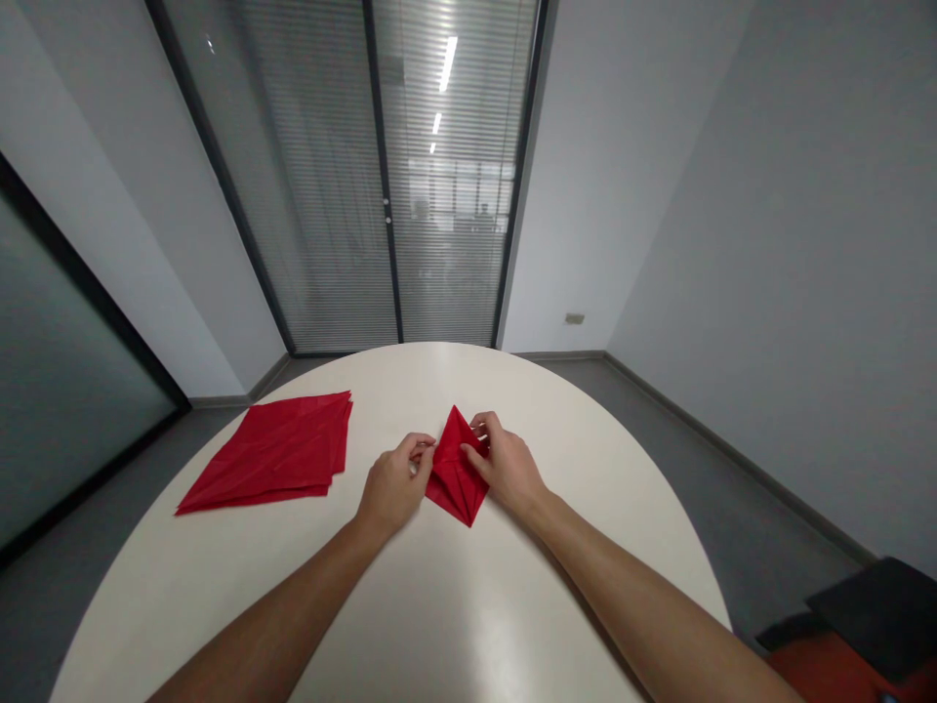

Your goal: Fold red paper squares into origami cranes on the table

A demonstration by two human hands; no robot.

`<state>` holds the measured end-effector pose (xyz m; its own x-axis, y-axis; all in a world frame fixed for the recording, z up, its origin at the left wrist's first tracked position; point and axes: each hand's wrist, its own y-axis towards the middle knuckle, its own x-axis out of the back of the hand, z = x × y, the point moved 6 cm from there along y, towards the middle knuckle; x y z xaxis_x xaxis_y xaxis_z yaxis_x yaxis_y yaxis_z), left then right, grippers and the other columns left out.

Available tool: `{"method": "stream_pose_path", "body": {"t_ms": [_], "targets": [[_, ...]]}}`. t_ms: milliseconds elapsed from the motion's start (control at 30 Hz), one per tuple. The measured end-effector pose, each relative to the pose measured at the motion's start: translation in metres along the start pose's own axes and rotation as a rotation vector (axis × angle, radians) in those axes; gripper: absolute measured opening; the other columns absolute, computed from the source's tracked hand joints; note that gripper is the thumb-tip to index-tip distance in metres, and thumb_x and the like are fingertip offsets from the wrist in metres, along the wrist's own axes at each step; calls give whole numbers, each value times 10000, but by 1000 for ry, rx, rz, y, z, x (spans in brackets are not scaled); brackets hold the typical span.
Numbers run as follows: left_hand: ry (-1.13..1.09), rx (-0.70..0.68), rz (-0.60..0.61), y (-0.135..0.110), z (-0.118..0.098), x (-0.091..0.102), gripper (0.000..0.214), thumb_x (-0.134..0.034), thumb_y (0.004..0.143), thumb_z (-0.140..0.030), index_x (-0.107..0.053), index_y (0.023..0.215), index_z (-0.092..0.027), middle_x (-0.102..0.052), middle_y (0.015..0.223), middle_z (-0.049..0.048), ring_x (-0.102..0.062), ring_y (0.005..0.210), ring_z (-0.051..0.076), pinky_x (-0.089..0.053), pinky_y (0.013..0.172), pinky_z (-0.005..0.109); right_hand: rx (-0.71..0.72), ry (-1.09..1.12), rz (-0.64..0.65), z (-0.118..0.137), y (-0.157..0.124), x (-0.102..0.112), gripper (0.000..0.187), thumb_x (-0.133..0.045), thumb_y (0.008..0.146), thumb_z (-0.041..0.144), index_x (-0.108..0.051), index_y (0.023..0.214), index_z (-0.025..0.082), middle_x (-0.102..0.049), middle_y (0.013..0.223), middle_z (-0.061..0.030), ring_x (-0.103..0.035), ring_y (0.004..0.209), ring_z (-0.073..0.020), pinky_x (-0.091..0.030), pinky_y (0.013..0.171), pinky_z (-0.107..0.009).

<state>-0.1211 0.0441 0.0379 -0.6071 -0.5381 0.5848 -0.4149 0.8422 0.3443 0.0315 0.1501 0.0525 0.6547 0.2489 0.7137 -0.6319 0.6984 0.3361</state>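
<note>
A red napkin [458,480], folded into a small kite shape with creases fanning towards its near point, lies on the table in front of me. At its left corner my left hand [395,483] has thumb and forefinger pinched on the edge. My right hand [510,467] grips the right side, the thumb on top and the fingers curled round the far right edge. Part of the right edge is hidden by that hand. Whether the napkin is cloth or paper, I cannot tell.
A stack of larger red napkins [274,454] lies flat at the table's left, its layers slightly offset. The round white table [431,615] curves away at the back and sides. A black and red object, perhaps a chair [878,615], stands at the lower right, beyond the table edge.
</note>
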Motion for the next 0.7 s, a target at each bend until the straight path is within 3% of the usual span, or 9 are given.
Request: {"method": "stream_pose_path", "body": {"t_ms": [167,300,500,700], "targets": [[78,9,22,0,-1,0,236,-448,1000,-366,-637,1075,-248,-785,875,21,-737,768,211,-502,667,294,-29,-87,12,1,-1,1,447,-654,867,294,-435,1256,283,-702,1084,-20,-664,770,-191,-438,706,-298],[160,-9,10,-2,-7,1,199,-566,933,-336,-617,1112,-264,-786,976,8,-729,821,214,-510,727,314,6,-77,28,4,-2,1,671,-662,865,276,-317,1440,295,-648,1275,-59,-671,796,-183,-453,736,-308],[169,-3,22,-1,-5,0,305,-623,831,-183,-611,1126,-260,-759,1080,27,-709,976,224,-522,842,336,11,-43,48,7,-2,2,645,-621,891,241,-328,1463,297,-688,1189,-41,-679,807,-182,-472,748,-307],[176,28,56,2,2,-3,304,-627,826,-159,-612,1108,-273,-759,1066,13,-711,974,226,-519,807,320,42,15,82,10,-3,0,574,-587,894,188,-385,1417,309,-706,1144,-23,-680,810,-171,-477,749,-297]]}}
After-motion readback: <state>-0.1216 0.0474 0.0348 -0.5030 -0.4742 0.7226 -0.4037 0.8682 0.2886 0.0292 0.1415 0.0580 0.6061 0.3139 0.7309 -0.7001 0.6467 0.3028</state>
